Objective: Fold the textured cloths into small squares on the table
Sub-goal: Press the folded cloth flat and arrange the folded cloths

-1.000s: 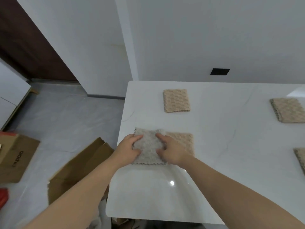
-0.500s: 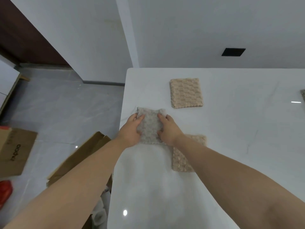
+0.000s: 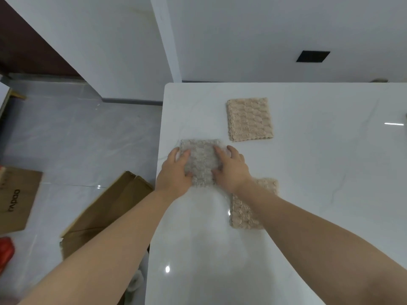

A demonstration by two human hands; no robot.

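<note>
Left hand (image 3: 176, 172) and right hand (image 3: 231, 170) press grey cloth (image 3: 201, 164), apparently lengthwise away.

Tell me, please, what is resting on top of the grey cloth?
On the grey cloth, the left hand presses its left side and the right hand its right side. The cloth beneath them is hidden.

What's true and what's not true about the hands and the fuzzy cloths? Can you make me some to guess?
1. The left hand and the right hand both rest on the grey cloth. True.
2. The grey cloth lies on the floor. False: it lies on the white table.
3. Two beige cloths, far and near, lie on the table too. True.
4. The cardboard box stands on the table. False: it is on the floor beside it.
</note>
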